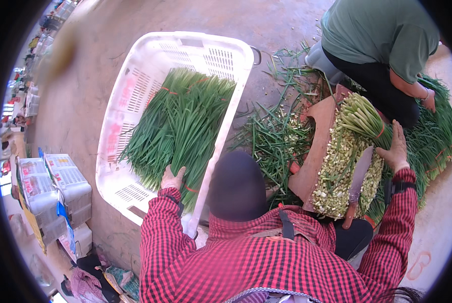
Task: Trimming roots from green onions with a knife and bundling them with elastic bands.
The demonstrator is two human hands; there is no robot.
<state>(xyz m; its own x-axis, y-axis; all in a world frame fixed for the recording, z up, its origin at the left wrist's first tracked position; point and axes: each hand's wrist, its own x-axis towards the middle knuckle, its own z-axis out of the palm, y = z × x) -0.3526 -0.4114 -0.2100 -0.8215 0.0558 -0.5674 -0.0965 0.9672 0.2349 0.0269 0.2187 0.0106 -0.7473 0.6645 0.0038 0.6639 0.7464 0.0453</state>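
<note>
My gloved left hand [172, 177] rests on bundles of green garlic chives [180, 113], tied with orange bands, inside a white plastic basket [226, 151]. My gloved right hand [395, 147] is against a banded bundle of chives [362, 115], its pale cut ends pointing up and left; whether the fingers grip it is unclear. Below that bundle, a knife [360, 174] with a wooden handle lies on a heap of short cut stem ends [335, 170]. The heap fills a wooden box or stand [318, 140]. More banded chives [434, 140] are piled beyond my right hand.
A co-worker in a green shirt [373, 34] sits at the upper right, one hand on the chive pile. Leaf trimmings [271, 136] litter the floor between basket and wooden stand. Stacked white crates [65, 181] and cloths [89, 278] are at the left.
</note>
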